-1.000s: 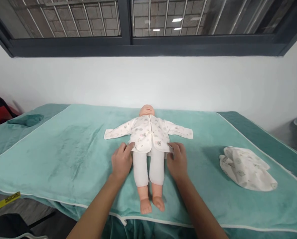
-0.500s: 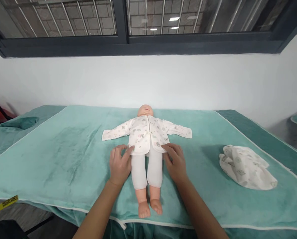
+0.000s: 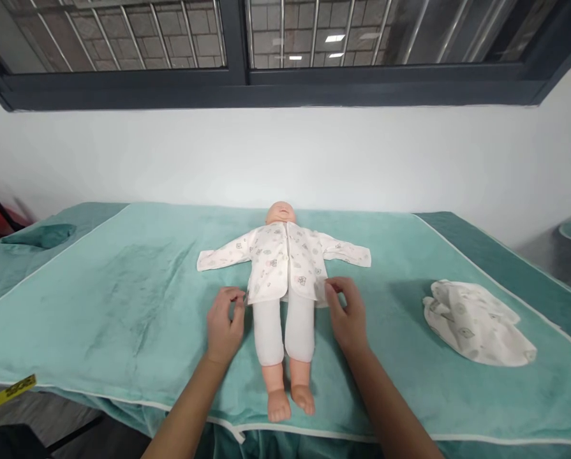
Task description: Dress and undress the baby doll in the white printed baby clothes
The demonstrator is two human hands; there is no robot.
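Flanking a baby doll (image 3: 300,322), jacket (image 3: 269,258) seemingly spread to lie flat: my left hand (image 3: 224,324) empty, my right hand (image 3: 350,315) I can't tell.

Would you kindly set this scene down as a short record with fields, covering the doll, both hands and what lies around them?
Doll: on its back, head toward the wall
Jacket: white, printed, on the doll, sleeves spread sideways
Legs: white, with bare feet
Left hand: curled beside the jacket's lower left edge; contact unclear
Right hand: curled at its lower right edge; contact unclear
Printed cloth: crumpled, right of the doll
Blanket: green, under everything listed above except the wall
Window: dark-framed, above the wall
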